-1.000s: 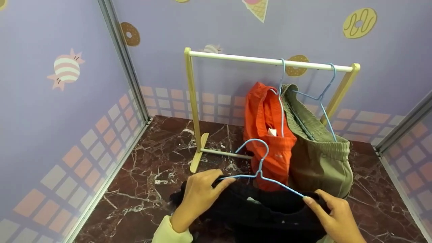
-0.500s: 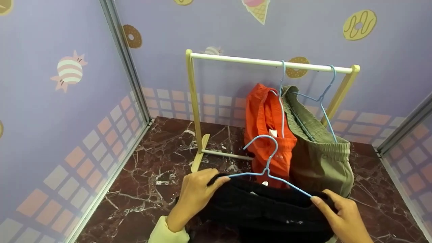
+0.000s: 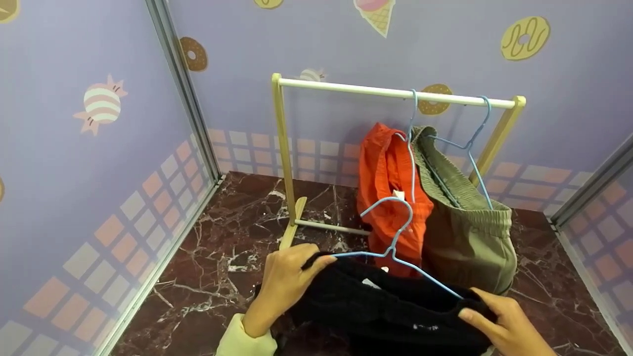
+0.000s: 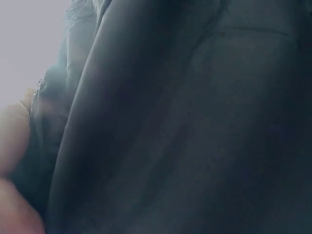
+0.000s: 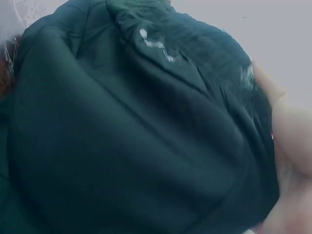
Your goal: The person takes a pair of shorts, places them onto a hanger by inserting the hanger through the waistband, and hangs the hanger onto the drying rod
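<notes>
Black elastic-waist pants (image 3: pixel 376 311) are stretched between both hands, with a blue wire hanger (image 3: pixel 393 249) set inside the waistband and its hook upward. My left hand (image 3: pixel 289 277) pinches the waistband's left end, thumb over the near side where the hanger's arm goes in. My right hand (image 3: pixel 504 319) grips the other end of the waistband, thumb on the front, near the tip of the hanger's right arm. Black cloth (image 4: pixel 170 122) fills most of the left wrist view. In the right wrist view the pants (image 5: pixel 131 131) show a small white mark near the gathered waistband.
A rack with a white rail (image 3: pixel 346 89) and wooden legs stands behind on dark marble-look flooring (image 3: pixel 198 277). Orange pants (image 3: pixel 390 168) and olive pants (image 3: pixel 470 237) hang from it on blue hangers, toward the right. Patterned walls (image 3: pixel 99 163) enclose the back and sides.
The pants and hanger have shifted slightly right, and the hook leans more to the right. My right thumb has slid off the hanger's arm onto the waistband front.
</notes>
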### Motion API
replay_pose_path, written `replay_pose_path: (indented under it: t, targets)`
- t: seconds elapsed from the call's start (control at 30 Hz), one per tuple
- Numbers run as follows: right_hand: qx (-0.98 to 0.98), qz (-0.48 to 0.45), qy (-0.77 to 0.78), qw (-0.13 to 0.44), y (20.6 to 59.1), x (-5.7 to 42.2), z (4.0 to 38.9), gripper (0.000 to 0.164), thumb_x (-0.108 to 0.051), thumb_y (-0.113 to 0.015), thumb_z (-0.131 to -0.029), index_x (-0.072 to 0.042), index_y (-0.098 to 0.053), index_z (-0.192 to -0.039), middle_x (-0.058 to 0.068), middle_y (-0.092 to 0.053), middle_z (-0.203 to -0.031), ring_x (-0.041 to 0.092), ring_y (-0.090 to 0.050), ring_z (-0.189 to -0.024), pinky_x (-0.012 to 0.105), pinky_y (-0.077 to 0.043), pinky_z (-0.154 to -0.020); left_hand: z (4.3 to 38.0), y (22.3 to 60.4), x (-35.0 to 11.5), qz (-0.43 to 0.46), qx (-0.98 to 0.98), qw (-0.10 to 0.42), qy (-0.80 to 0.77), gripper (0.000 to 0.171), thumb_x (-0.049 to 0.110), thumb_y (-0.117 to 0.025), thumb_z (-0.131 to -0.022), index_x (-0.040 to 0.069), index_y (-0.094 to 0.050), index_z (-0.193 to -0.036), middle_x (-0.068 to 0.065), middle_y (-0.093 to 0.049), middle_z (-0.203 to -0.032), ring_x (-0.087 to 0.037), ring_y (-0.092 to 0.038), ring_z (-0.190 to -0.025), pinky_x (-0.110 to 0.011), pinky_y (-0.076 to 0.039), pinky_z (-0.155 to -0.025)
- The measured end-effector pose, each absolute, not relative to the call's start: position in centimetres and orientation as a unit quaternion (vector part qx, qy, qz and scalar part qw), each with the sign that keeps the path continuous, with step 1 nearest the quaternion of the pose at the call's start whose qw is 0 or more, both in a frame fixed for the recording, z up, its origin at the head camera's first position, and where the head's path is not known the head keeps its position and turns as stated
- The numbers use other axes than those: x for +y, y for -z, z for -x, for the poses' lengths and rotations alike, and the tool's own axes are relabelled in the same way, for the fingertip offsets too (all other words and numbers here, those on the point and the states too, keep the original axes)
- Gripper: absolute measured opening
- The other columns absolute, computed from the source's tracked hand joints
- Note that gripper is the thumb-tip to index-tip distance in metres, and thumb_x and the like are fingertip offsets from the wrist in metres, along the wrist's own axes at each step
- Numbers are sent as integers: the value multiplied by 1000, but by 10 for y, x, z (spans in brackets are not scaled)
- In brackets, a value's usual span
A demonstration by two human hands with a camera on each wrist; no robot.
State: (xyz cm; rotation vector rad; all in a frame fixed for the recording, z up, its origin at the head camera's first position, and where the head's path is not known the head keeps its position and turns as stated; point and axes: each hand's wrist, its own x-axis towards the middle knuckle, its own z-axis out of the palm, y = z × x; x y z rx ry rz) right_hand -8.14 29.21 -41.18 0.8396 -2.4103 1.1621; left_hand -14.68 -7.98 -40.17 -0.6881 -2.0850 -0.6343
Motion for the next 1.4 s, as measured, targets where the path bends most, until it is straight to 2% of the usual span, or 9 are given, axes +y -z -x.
replay_pose_path:
  t: [0.17,0.33,0.6,0.9,1.17,1.4]
  targets:
    - [-816,-356,-445,97,415,303,84,38,17,-58,-76,-6,-65,-106,-6,-68,-102,2,-63,-87,12,-46,-72,148,400,-82,286,-822,419,259,42,47,-59,-82,18,-38,-59,10,-25,-56,0,-17,-49,-11,-14,-44]
    - [-814,-357,-457,28,412,301,83,34,14,-50,-84,-11,-66,-101,-4,-69,-97,4,-64,-83,18,-49,-66,148,399,-82,306,-817,414,260,42,46,-59,-83,18,-38,-59,11,-23,-56,1,-15,-49,-11,-13,-45]
    - [-829,-378,-403,81,414,288,85,33,10,-57,-81,-17,-64,-98,-9,-66,-94,-4,-58,-84,10,-43,-69,148,401,-80,310,-821,408,251,44,46,-61,-81,18,-36,-58,12,-22,-57,1,-16,-50,-11,-13,-45]
    - [-840,-361,-369,165,416,281,87,35,10,-62,-77,-24,-62,-83,-13,-65,-79,-6,-57,-73,10,-41,-61,148,403,-83,304,-823,411,248,40,48,-61,-81,20,-42,-59,11,-30,-54,2,-20,-48,-10,-17,-44]
    - [-836,-346,-386,178,419,291,84,39,17,-61,-73,-16,-69,-93,-12,-69,-87,-8,-60,-77,8,-42,-60,149,404,-91,300,-825,411,248,39,47,-61,-80,19,-43,-60,12,-31,-54,2,-21,-48,-9,-17,-45]
    - [-830,-358,-396,163,419,290,83,38,18,-59,-74,-18,-67,-86,-9,-67,-75,-8,-57,-68,11,-39,-55,152,406,-97,306,-810,423,267,41,45,-66,-77,18,-41,-59,11,-27,-54,1,-18,-49,-10,-15,-47]
